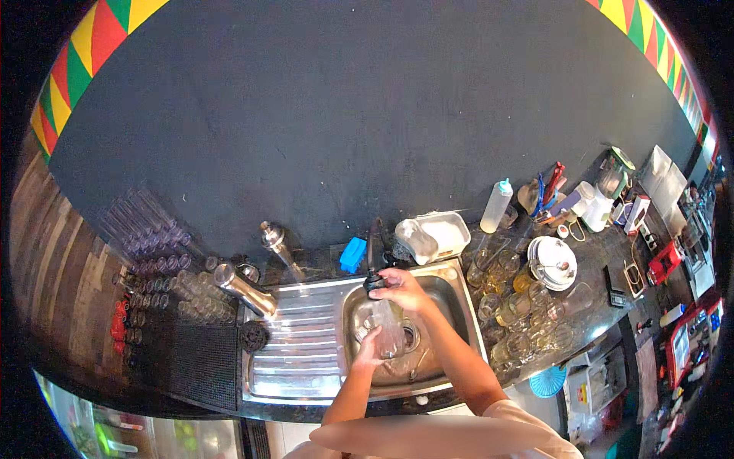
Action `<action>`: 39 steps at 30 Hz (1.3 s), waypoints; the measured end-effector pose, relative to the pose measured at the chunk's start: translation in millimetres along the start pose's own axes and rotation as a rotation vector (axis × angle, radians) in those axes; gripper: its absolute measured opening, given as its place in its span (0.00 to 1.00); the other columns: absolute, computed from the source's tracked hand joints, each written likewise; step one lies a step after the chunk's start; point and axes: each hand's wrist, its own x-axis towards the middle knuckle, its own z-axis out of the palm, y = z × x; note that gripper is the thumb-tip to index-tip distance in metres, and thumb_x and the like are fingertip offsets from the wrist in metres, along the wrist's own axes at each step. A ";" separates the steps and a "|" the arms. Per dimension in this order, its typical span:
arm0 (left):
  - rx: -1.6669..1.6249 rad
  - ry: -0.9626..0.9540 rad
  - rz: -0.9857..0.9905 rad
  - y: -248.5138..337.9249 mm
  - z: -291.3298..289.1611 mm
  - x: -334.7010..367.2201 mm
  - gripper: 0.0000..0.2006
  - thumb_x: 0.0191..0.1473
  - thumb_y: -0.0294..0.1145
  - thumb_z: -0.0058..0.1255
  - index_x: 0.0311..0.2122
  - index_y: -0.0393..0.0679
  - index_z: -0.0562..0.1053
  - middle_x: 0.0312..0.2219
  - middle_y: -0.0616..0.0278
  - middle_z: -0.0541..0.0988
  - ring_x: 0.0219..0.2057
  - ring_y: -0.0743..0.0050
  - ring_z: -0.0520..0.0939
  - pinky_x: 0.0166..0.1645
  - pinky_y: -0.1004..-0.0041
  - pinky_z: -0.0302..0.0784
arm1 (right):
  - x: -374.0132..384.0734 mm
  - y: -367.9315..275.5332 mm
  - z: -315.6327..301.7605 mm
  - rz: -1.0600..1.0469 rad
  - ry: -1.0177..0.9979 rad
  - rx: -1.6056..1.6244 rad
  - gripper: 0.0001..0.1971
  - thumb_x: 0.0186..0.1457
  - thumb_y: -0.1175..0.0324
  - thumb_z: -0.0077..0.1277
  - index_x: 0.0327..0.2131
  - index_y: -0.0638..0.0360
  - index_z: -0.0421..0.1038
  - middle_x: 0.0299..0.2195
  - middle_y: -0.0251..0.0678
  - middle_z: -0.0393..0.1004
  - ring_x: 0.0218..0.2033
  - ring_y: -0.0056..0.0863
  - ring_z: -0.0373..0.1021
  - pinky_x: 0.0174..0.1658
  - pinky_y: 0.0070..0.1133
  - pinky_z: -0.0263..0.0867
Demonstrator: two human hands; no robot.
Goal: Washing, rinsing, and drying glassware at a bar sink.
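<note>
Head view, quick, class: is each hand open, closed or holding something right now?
Left hand: closed, holding a clear vessel.
Right hand: fingers at the black faucet; grip cannot be told.

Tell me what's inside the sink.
In or just above the sink, the left hand holds a clear container; a round-rimmed thing shows beside it. Container, hand and right forearm hide parts; anything under them cannot be seen.
</note>
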 end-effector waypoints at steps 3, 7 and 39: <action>-0.159 -0.148 -0.030 2.8 15.3 -4.4 0.24 0.47 0.43 0.43 0.44 0.35 0.65 0.37 0.47 0.73 0.38 0.49 0.75 0.46 0.52 0.68 | -8.6 -11.1 2.3 0.054 -0.039 -0.053 0.20 0.36 0.73 0.62 0.36 0.68 0.68 0.28 0.35 0.72 0.29 0.19 0.67 0.33 0.18 0.64; -0.226 0.051 0.009 7.1 40.1 -4.1 0.23 0.47 0.46 0.42 0.44 0.38 0.66 0.36 0.49 0.73 0.38 0.50 0.75 0.45 0.49 0.68 | -12.1 -23.1 -10.0 0.036 -0.036 0.108 0.17 0.37 0.75 0.61 0.34 0.64 0.69 0.27 0.32 0.72 0.28 0.17 0.67 0.33 0.17 0.63; 0.282 0.123 0.102 18.0 22.4 -4.1 0.38 0.33 0.13 0.55 0.52 0.47 0.53 0.40 0.61 0.69 0.41 0.67 0.73 0.45 0.67 0.72 | -6.9 -34.2 9.3 0.087 -0.052 -0.071 0.16 0.38 0.71 0.60 0.34 0.63 0.69 0.27 0.34 0.73 0.29 0.19 0.68 0.35 0.18 0.64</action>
